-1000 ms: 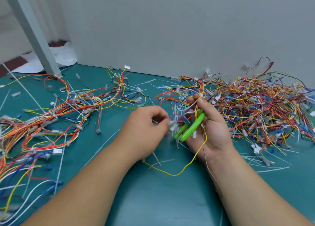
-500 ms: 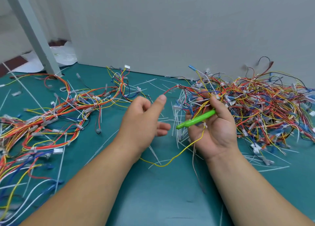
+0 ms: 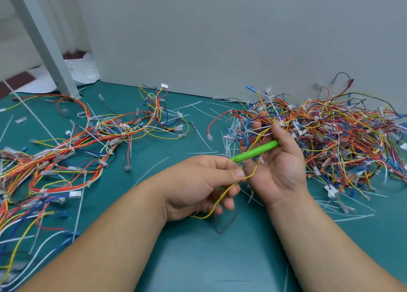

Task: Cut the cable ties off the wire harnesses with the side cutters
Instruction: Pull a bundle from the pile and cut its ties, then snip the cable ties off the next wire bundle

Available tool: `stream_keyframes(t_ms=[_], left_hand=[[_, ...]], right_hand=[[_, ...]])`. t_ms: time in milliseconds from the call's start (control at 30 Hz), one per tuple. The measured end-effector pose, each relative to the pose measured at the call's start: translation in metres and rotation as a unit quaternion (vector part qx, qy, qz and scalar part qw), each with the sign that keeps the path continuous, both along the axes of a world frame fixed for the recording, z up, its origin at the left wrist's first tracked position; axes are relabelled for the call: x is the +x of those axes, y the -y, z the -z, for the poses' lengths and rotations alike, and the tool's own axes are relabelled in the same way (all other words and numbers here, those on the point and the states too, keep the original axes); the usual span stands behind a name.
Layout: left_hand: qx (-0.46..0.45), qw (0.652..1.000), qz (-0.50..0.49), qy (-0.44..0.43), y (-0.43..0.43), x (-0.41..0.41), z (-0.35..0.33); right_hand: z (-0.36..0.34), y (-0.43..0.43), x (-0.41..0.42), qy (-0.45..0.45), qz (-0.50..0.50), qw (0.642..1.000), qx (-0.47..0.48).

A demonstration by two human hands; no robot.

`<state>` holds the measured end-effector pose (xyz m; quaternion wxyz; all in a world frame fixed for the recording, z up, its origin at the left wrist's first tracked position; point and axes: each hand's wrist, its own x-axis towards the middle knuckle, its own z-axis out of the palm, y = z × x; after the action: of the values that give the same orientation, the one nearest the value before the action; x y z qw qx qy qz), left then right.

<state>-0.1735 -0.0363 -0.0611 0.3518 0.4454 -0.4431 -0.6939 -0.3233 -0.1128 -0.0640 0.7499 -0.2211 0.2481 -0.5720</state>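
Sprawling over the left of the green surface [image 3: 198, 258] is a loose spread of wire harnesses [image 3: 72, 146] in red, yellow and blue. Cut cable ties [image 3: 152, 170] lie scattered as white strips beside it. Near the middle, the left hand [image 3: 198, 188] pinches a thin yellow wire [image 3: 220, 198] between thumb and forefinger, its other fingers loosely curled beneath. Just right of it, the right hand [image 3: 279, 170] is turned palm up, thumb clamping the green-handled side cutters [image 3: 255, 153] across the palm, while its fingers curl round a bunch of wires. The cutting end is hidden. Farther right, a dense tangled heap [image 3: 343, 137] of harnesses lies against the grey wall [image 3: 242, 38].
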Motion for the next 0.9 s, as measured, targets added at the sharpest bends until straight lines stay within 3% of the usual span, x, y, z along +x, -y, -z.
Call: stream_keyframes(t_ms=[167,267,400,467,567,633,700,767,833,900], left_hand=[[-0.018,0.991,-0.134,-0.017,0.010,0.007,0.000],[-0.044,0.967,-0.246,-0.040,0.016,0.017,-0.004],[-0.065,0.943,-0.323,-0.056,0.019,0.031,-0.006],[-0.122,0.916,-0.380,0.043,0.020,0.036,-0.005],[-0.217,0.843,-0.452,0.196,0.021,0.044,-0.003],[-0.253,0.852,-0.416,0.193,0.020,0.046,-0.002],[-0.275,0.893,-0.306,0.180,0.017,0.043,-0.001],[-0.271,0.909,-0.182,0.259,0.015,0.039,0.004],[-0.257,0.879,-0.088,0.393,0.014,0.037,0.011],[-0.269,0.835,-0.088,0.472,0.016,0.036,0.014]], right_hand=[[0.000,0.005,-0.001,0.038,0.013,0.999,-0.013],[0.000,0.006,-0.001,0.053,0.023,0.998,-0.031],[-0.002,0.005,-0.001,0.047,0.028,0.998,-0.038],[-0.004,0.007,-0.004,0.039,0.032,0.998,-0.042],[-0.006,0.011,-0.009,0.022,0.030,0.998,-0.043],[-0.006,0.014,-0.012,0.020,0.037,0.999,-0.034],[-0.007,0.015,-0.014,0.012,0.038,0.999,-0.034],[-0.012,0.015,-0.016,0.005,0.038,0.998,-0.044],[-0.020,0.015,-0.018,0.017,0.048,0.997,-0.051],[-0.031,0.014,-0.021,0.029,0.051,0.996,-0.074]])
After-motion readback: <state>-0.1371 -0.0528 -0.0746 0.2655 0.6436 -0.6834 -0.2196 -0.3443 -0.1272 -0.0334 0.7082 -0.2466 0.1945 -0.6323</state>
